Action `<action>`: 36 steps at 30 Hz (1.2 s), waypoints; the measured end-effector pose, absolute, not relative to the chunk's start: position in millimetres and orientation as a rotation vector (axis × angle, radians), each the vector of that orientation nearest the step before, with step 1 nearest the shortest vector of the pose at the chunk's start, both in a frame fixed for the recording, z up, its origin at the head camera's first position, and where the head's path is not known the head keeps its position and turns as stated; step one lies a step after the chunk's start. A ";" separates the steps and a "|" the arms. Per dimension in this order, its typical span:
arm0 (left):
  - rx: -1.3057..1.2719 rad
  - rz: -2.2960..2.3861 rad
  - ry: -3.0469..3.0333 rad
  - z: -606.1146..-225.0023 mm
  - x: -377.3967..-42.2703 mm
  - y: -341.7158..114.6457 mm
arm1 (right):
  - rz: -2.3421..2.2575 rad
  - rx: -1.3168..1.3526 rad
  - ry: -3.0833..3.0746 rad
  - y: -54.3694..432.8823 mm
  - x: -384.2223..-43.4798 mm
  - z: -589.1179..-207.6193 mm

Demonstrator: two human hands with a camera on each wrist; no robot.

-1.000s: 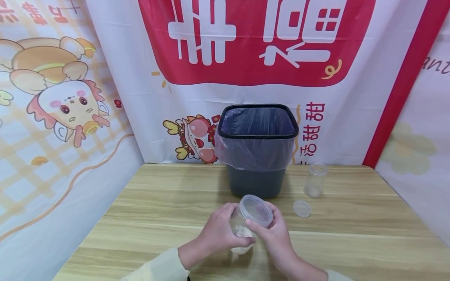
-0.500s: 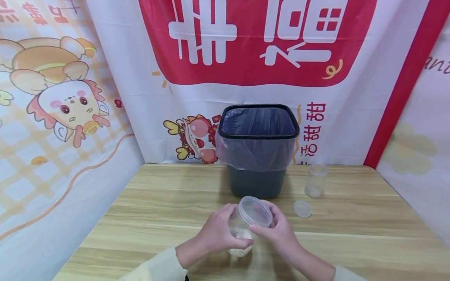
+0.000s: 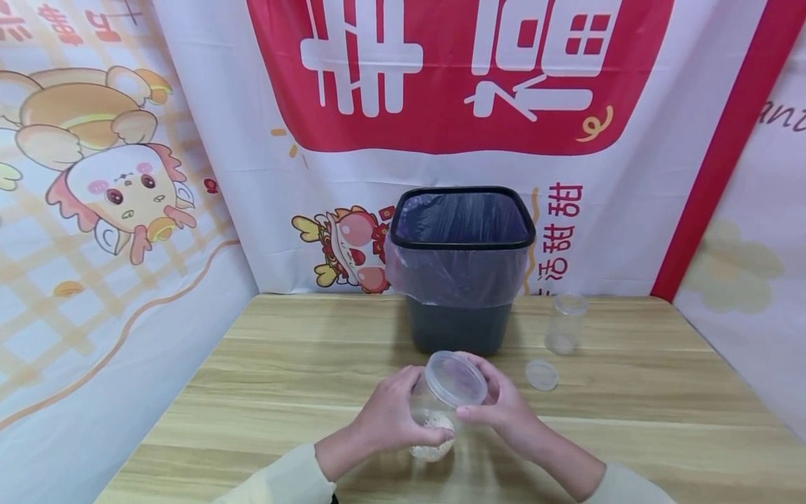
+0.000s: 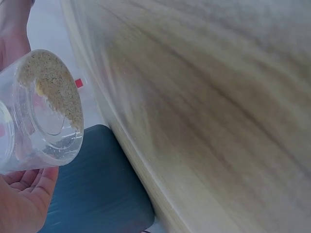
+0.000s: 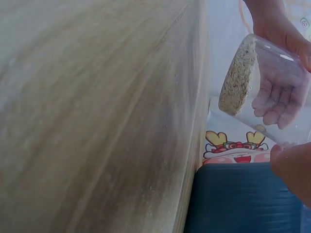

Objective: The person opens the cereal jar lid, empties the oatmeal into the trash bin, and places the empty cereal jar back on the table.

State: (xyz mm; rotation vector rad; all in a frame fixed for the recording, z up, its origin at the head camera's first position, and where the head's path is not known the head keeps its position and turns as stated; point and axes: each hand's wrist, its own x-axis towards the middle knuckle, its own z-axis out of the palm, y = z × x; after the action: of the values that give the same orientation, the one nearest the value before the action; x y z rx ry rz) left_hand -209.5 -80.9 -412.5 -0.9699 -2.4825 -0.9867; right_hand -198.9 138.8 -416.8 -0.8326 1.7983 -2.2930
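Note:
A clear plastic jar (image 3: 423, 399) tilts above the front of the table, its lidded top leaning right. Pale, grain-like flakes (image 5: 238, 80) lie heaped against its bottom, and the left wrist view shows that base (image 4: 53, 121) from below. My left hand (image 3: 392, 413) grips the jar round its side, thumb across the front near the flakes. On the translucent round lid (image 3: 456, 379), which sits on the mouth, my right hand (image 3: 506, 411) holds the edge, thumb at the near rim and fingers round the far side.
At the table's back stands a dark bin (image 3: 462, 325) with a plastic liner and black rim. To its right are a second clear jar (image 3: 564, 325) without a lid and a loose round lid (image 3: 541, 375) lying flat. Printed cloth (image 3: 630, 231) hangs behind the wooden table (image 3: 302, 364).
My right thumb has slid rightward along the lid's near rim, and the right wrist has swung outward to the right. The left hand and jar have shifted slightly left.

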 end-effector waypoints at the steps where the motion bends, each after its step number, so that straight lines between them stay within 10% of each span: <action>1: -0.962 -0.990 -2.481 -412.4 -209.5 -80.8 | -2.302 -0.810 1.808 137.4 -197.8 -416.0; 18: -0.887 -0.938 -2.404 -414.4 -209.6 -75.6 | -2.550 -0.065 2.079 92.0 -166.6 -392.8; 36: -0.934 -0.959 -2.408 -413.3 -208.7 -79.5 | -2.462 -0.171 2.087 102.8 -174.5 -396.1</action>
State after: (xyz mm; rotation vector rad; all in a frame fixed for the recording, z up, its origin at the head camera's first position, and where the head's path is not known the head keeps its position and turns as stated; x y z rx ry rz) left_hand -208.7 -79.5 -413.3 -0.9337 -2.4083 -0.9589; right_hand -174.5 102.8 -396.1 -0.1705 2.0868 -2.4621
